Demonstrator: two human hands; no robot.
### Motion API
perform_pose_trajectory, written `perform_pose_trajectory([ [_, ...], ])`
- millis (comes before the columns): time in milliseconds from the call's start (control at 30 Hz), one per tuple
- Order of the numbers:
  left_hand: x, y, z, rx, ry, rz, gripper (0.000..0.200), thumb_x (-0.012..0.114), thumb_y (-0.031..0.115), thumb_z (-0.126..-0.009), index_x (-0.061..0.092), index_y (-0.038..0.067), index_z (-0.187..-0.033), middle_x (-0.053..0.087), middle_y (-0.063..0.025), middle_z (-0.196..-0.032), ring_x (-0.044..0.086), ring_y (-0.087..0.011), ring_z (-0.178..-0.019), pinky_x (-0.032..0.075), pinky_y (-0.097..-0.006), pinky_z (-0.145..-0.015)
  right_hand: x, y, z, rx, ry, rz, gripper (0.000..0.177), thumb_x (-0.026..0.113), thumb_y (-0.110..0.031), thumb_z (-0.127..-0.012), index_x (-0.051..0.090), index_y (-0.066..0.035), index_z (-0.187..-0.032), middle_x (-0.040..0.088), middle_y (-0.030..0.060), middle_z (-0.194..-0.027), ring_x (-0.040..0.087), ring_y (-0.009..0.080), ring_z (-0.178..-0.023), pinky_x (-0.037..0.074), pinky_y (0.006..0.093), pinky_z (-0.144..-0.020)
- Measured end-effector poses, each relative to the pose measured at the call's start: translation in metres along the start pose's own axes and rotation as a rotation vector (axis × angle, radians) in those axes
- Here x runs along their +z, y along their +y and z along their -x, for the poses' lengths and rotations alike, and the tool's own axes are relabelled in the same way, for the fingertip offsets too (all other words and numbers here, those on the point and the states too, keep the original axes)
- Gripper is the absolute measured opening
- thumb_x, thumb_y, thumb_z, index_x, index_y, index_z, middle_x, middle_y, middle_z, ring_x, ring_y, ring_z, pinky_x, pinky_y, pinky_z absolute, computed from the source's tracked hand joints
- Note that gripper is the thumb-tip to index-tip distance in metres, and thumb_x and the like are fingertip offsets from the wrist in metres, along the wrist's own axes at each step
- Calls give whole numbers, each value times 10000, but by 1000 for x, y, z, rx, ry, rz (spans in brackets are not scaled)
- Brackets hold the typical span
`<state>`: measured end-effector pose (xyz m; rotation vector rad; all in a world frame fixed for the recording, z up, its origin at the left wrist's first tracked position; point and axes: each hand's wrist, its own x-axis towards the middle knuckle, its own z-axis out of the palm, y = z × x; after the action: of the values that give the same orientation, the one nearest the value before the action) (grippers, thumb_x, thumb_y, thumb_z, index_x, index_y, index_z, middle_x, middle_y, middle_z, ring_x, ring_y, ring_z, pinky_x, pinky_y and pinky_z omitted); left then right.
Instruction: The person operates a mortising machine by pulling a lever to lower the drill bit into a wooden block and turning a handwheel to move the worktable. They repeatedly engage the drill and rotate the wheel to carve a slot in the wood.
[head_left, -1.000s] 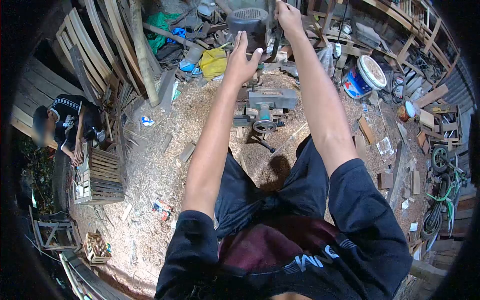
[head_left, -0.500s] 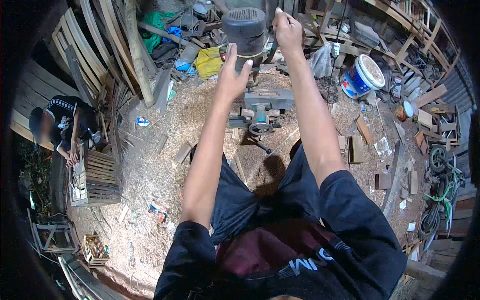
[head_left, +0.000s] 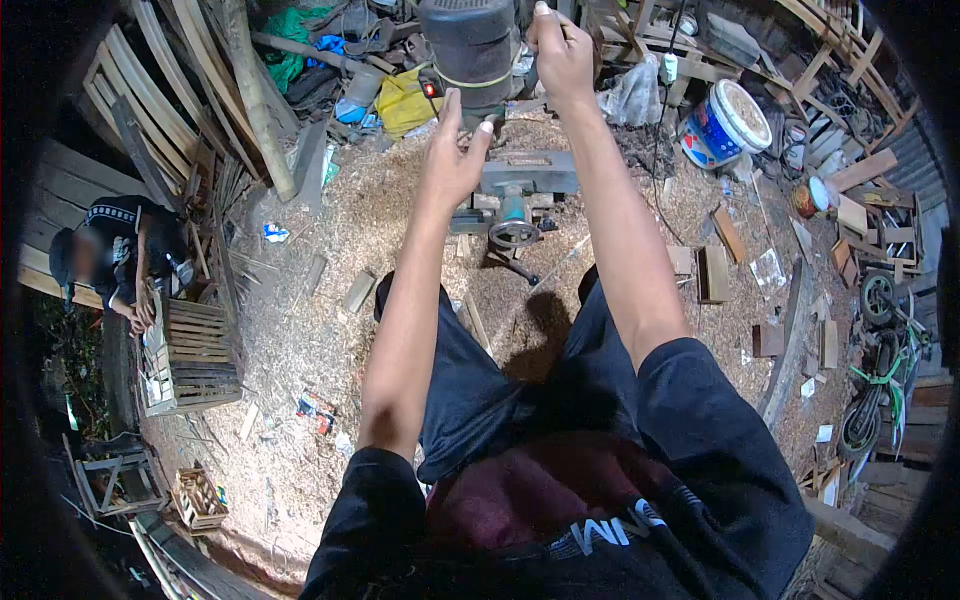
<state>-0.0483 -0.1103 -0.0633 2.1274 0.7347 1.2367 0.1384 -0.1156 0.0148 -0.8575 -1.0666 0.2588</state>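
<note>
In front of me stands a drill-press-like machine with a dark cylindrical motor housing [head_left: 468, 45], a yellowish band around it. A red-lit switch [head_left: 430, 90] shows on its left side. My left hand [head_left: 455, 165] is just below the switch, fingers stretched and thumb apart, holding nothing visible. To the right of the housing, my right hand [head_left: 565, 60] is closed with the thumb up; whatever it grips is hidden. Beneath the housing sit a grey metal vise [head_left: 525, 172] and a round handwheel [head_left: 514, 235].
Wood shavings [head_left: 300, 350] cover the floor. At left, a person [head_left: 130, 250] leans over a slatted wooden crate [head_left: 200, 350]. A white-and-blue bucket [head_left: 725, 125], wood blocks [head_left: 713, 275] and a small green bike [head_left: 885, 365] are at right. A cable [head_left: 660, 180] hangs down.
The view has shifted, so the machine sits higher and further left. Both hands are lower relative to the motor housing. The red-lit switch now shows beside my left hand.
</note>
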Motion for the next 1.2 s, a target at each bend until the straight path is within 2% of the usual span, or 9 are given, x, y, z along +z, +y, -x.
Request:
perform_pose_trajectory([
  [67,-4,-2,5,-20,10,-28,669,598,265,-959,328,-80,-1465,384,-264,-1502,355,-294,-1423,264,-353,-1154,5,-5,9,0,-16,-43,404,477,-284,-1049,507,-58,-715,422,-70,-595,363,33,-548,300,228,-511],
  [167,-12,7,17,-113,-20,45,656,585,234,-949,325,-106,-1445,371,-312,-1485,339,-360,-1426,265,-382,-1164,-14,25,15,0,-92,61,366,462,-296,-1049,616,-5,-888,614,57,-773,578,134,-701,443,274,-628],
  [200,-9,-4,20,-116,-2,9,654,584,237,-952,325,-97,-1451,383,-301,-1483,356,-350,-1418,275,-373,-1157,0,-4,28,-101,3,36,394,506,-269,-1008,523,-29,-696,474,-27,-609,408,77,-602,344,279,-550],
  [600,-5,-23,50,-129,-12,84,649,573,211,-958,305,-97,-1463,354,-285,-1510,330,-332,-1434,261,-362,-1163,7,2,24,-138,120,200,443,483,-298,-1027,525,-26,-680,477,-27,-628,421,76,-617,348,270,-573],
  [800,-8,-40,63,-183,-40,71,653,581,219,-948,319,-89,-1461,361,-291,-1502,335,-324,-1433,269,-360,-1159,17,6,-13,-256,206,432,417,445,-372,-1027,599,10,-961,660,178,-831,626,351,-763,478,426,-716],
  [900,-13,-32,71,-293,-104,36,658,577,241,-949,324,-91,-1457,366,-290,-1498,339,-330,-1430,268,-363,-1162,12,47,-48,-525,314,712,446,427,-318,-1055,577,62,-1233,607,253,-1215,592,302,-1139,466,382,-934],
  [933,-8,-42,75,-274,-101,8,659,576,249,-949,327,-94,-1453,379,-290,-1490,352,-337,-1422,277,-367,-1159,2,51,-45,-269,158,626,663,442,-424,-1027,382,99,-1429,345,312,-1497,336,377,-1412,299,429,-1135],
  [1067,16,-88,93,-228,-59,43,628,611,263,-949,390,-61,-1440,444,-279,-1451,416,-329,-1382,321,-373,-1130,-32,102,-1,-376,132,865,372,485,-312,-992,598,26,-1097,637,292,-1032,614,464,-973,474,510,-860],
  [1200,29,-109,118,-448,-296,100,604,604,284,-956,416,-27,-1438,459,-263,-1447,440,-323,-1366,354,-366,-1107,-100,185,109,365,-213,862,377,526,-320,-939,693,15,-983,686,257,-941,628,458,-988,487,500,-879],
])
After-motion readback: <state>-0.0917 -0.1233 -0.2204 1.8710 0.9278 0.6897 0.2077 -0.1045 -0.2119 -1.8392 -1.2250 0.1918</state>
